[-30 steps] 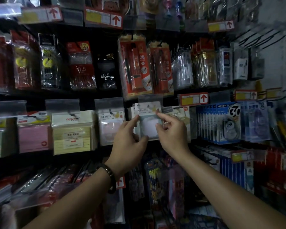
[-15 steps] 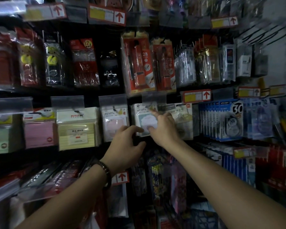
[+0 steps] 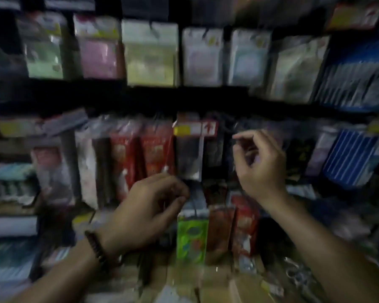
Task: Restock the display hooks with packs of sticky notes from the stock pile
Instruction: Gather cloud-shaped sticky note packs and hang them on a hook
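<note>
The frame is blurred by motion. Packs of sticky notes hang in a row along the top: a green pack (image 3: 44, 54), a pink pack (image 3: 99, 51), a yellow pack (image 3: 150, 55), a pale pink pack (image 3: 201, 57) and a pale blue pack (image 3: 247, 59). My left hand (image 3: 149, 206), with a bead bracelet on the wrist, hovers well below that row, fingers loosely curled and empty. My right hand (image 3: 256, 165) is a little higher, to the right, fingers bent and apart with nothing in them. Neither hand touches a pack.
Red packets (image 3: 140, 156) and dark packets hang on the row behind my hands, under a red and yellow price tag (image 3: 195, 129). Blue packs (image 3: 354, 77) hang at right. A bright green packet (image 3: 192, 239) stands low in the middle above brown cartons (image 3: 206, 283).
The view has dropped, so the sticky-note row now sits at the top. Both hands have come off the pale blue pack and moved down, empty; the pack stays hanging on its hook.
</note>
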The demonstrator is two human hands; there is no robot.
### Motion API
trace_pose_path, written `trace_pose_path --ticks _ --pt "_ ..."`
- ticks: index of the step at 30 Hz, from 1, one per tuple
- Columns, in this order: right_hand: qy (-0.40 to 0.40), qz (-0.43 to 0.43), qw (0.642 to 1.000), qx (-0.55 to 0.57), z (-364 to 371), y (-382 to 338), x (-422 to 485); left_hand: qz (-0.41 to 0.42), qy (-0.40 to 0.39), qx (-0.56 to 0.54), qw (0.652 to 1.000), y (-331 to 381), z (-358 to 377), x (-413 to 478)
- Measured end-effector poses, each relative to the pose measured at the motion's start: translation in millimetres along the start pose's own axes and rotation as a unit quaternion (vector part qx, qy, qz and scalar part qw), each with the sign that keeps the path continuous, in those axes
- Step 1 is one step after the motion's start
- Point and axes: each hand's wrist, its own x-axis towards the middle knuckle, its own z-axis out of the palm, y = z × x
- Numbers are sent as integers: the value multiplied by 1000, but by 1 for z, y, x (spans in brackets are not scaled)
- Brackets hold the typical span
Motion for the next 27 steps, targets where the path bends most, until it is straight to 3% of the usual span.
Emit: trace_pose_path --ticks 4,8,10,14,20,25,27 --pt "-115 66 990 44 41 -6 -126 -89 -93 -15 992 -56 47 -99" --pt "-245 167 952 71 86 -2 -262 -197 -174 -43 964 -111 99 -186" --pt "-312 237 917 66 111 3 -328 -245 -211 -41 945 -137 125 -221" --pt "-475 366 799 32 157 13 -450 -324 -274 -33 905 -181 177 -274" --pt "-651 365 661 -75 224 49 -563 -403 -303 -60 861 -231 229 -314" --pt "-708 325 604 -167 271 82 -624 -452 -328 -73 826 -260 244 -332" --pt "-714 303 605 -179 283 84 -639 -454 -342 -81 819 -265 248 -335"
